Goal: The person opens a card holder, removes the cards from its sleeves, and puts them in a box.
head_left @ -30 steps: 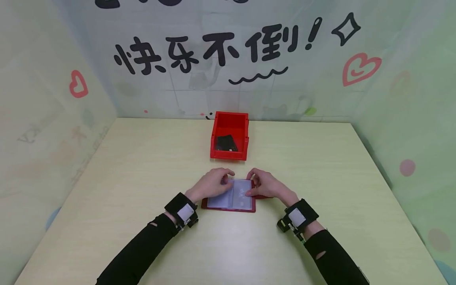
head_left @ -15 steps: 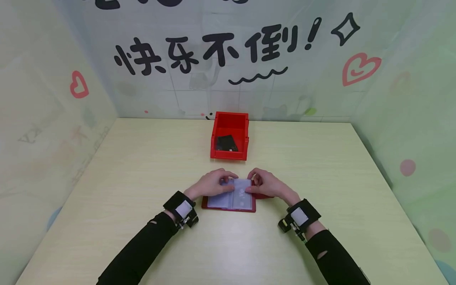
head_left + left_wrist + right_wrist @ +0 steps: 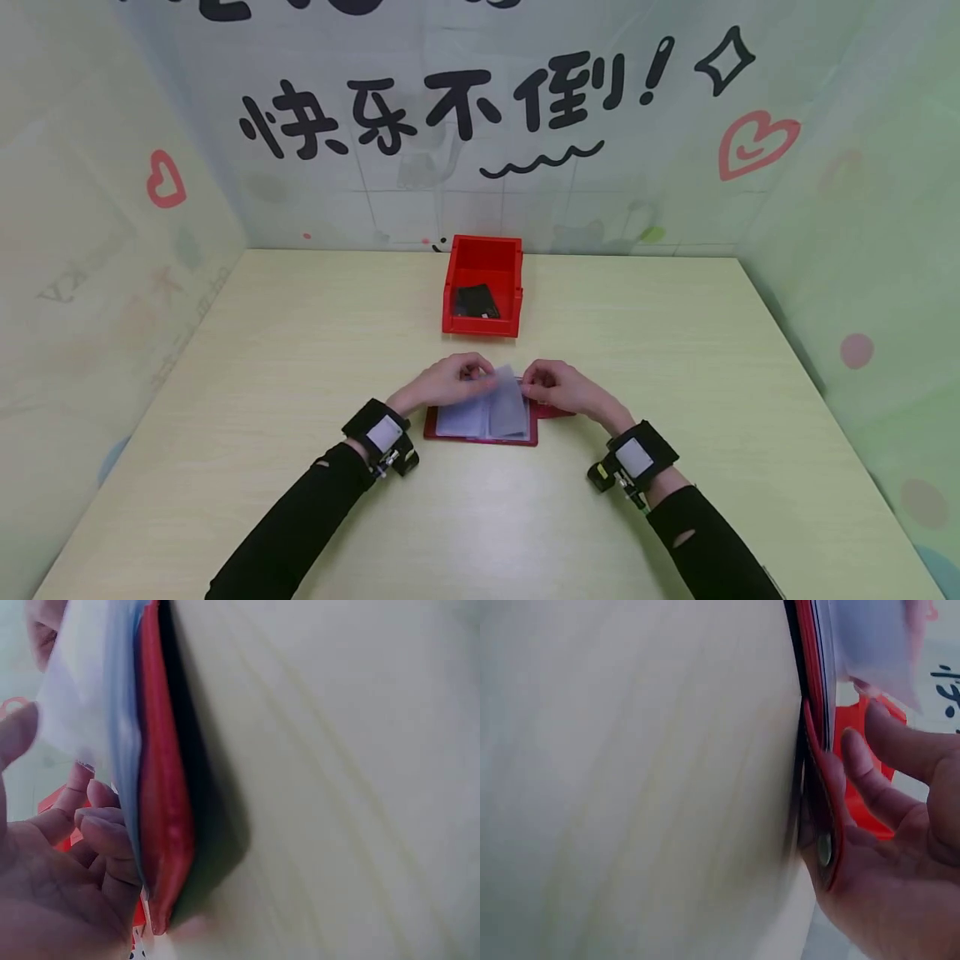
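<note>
On the surface (image 3: 300,350), the left hand (image 3: 442,385) and right hand (image 3: 558,387) each pinch a raised clear sleeve (image 3: 508,398) of the open red card holder (image 3: 480,435).

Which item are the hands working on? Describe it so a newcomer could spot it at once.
On the pale wooden table, just nearer the person than the red bin, lies an open red card holder. Unlike the bin, it is flat, with clear plastic sleeves, one lifted between left hand and right hand.

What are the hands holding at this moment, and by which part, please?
Both hands pinch a clear plastic sleeve of the open red card holder near its top edge, the left hand from the left, the right hand from the right.
</note>
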`<state>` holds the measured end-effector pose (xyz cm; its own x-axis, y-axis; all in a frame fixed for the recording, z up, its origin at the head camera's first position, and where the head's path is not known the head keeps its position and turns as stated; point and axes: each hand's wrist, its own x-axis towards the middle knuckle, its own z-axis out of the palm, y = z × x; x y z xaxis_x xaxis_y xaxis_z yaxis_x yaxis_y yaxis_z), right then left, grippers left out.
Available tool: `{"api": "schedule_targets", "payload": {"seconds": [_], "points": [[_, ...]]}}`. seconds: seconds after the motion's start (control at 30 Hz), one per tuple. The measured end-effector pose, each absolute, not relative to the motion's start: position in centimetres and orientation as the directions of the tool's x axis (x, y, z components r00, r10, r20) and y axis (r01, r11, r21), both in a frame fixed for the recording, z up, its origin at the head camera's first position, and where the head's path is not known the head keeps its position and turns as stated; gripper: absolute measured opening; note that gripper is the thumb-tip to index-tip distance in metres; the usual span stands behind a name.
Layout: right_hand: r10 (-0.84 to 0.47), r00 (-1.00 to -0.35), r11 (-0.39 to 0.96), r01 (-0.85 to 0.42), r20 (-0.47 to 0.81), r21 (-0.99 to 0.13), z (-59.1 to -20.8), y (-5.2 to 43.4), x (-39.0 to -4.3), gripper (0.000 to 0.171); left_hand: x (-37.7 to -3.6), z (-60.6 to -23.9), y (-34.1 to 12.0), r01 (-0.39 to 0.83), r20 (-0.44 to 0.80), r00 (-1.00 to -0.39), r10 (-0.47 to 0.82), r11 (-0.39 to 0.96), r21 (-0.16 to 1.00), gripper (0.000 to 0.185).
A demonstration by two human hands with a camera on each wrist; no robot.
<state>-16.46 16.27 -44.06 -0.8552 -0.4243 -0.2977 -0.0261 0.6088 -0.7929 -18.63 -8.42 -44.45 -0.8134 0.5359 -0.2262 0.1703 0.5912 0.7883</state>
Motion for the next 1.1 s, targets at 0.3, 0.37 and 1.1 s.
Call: {"api": "schedule_targets", "payload": {"seconds": [0.3, 0.37, 1.1], "points": [[-0.377, -0.882, 0.727, -0.094, -0.281, -0.680, -44.0, 14.9, -16.4, 0.034, -18.6, -44.0, -8.4, 0.060, -0.287, -0.830, 0.479, 0.587, 0.807, 0.053], [-0.366, -0.884, 0.723, -0.074, -0.290, -0.687, -43.9, 15.1, -16.4, 0.037, -18.6, -44.1, -8.5, 0.068, -0.276, -0.832, 0.481, 0.582, 0.810, 0.045], [-0.341, -0.884, 0.681, 0.004, -0.321, -0.732, -44.0, 15.5, -16.4, 0.046, -16.9, -42.8, -8.2, 0.265, -0.116, -0.920, 0.375, 0.812, 0.520, 0.028]]}}
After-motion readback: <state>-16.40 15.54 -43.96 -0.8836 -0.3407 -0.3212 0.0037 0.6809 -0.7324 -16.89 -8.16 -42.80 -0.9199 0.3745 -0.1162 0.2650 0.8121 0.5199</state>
